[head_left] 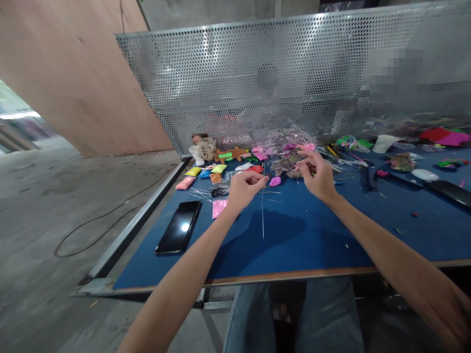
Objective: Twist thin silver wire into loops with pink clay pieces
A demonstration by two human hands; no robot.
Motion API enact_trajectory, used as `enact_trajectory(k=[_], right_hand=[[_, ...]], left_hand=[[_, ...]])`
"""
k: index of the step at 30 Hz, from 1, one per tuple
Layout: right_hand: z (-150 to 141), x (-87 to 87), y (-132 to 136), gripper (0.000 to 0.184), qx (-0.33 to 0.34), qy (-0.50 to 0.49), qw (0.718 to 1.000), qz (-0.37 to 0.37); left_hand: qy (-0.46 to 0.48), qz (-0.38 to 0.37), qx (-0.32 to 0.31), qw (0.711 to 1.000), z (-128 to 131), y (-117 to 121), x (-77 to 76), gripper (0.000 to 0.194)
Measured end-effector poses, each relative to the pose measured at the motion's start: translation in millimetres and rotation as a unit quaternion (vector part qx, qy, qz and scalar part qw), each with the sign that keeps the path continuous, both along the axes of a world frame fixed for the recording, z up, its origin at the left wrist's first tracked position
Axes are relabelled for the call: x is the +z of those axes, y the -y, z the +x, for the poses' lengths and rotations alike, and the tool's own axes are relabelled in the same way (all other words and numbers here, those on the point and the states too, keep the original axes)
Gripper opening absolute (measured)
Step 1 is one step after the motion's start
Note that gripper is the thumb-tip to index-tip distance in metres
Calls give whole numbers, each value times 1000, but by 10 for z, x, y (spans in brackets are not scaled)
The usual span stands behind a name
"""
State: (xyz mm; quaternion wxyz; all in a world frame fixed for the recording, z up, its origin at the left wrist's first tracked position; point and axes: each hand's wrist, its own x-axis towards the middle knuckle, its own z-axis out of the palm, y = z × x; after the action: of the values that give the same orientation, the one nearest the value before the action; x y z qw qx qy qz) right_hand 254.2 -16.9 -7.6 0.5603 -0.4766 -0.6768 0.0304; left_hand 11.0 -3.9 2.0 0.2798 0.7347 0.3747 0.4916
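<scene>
My left hand (247,189) is closed in a pinch around a thin wire (263,215), which hangs nearly upright over the blue table. To its right, my right hand (317,175) is raised with its index finger and thumb pinched together. A small pink bit of clay (296,166) shows at those fingertips. Beyond and between the hands, a bright pink lump of clay (275,181) lies on the table. Several loose thin wires (198,194) are spread left of my left hand, beside a pink clay packet (220,208).
A black phone (178,228) lies at the left of the blue table (279,255). Colored clay packets (193,171), clear plastic bags (287,139) and tools line the back. Behind them stands a perforated metal panel (235,63). Another dark phone (451,193) is at far right.
</scene>
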Motion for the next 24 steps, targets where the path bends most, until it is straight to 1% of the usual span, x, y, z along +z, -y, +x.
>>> enact_trajectory(k=[2, 4, 6, 8, 10, 13, 17, 21, 24], right_hand=[[15, 19, 4, 43, -18, 22, 1000, 12], [46, 31, -9, 42, -38, 62, 997, 25], [89, 30, -40, 34, -45, 114, 992, 28], [134, 17, -78, 29, -29, 157, 987, 17], [166, 0, -110, 30, -9, 170, 985, 2], [179, -17, -138, 30, 7, 146, 989, -11], [154, -32, -162, 35, 37, 153, 987, -38], [120, -50, -167, 32, 20, 160, 984, -73], [91, -46, -142, 30, 24, 168, 984, -62]], left_hand=[[-60, -8, -18, 998, 5, -18, -32, 30], [-100, -17, -35, 994, 12, -27, -57, 29], [-120, -21, -46, 992, 16, -29, -72, 27], [-122, -24, -55, 991, 15, -28, -71, 27], [-118, -38, -76, 989, 6, -25, -57, 27], [-110, -68, -107, 986, -11, -14, -25, 29], [-73, -119, -110, 984, -19, 6, 6, 31], [-17, -174, -147, 974, -6, 5, 12, 31], [36, -216, -169, 961, -1, -19, 8, 27]])
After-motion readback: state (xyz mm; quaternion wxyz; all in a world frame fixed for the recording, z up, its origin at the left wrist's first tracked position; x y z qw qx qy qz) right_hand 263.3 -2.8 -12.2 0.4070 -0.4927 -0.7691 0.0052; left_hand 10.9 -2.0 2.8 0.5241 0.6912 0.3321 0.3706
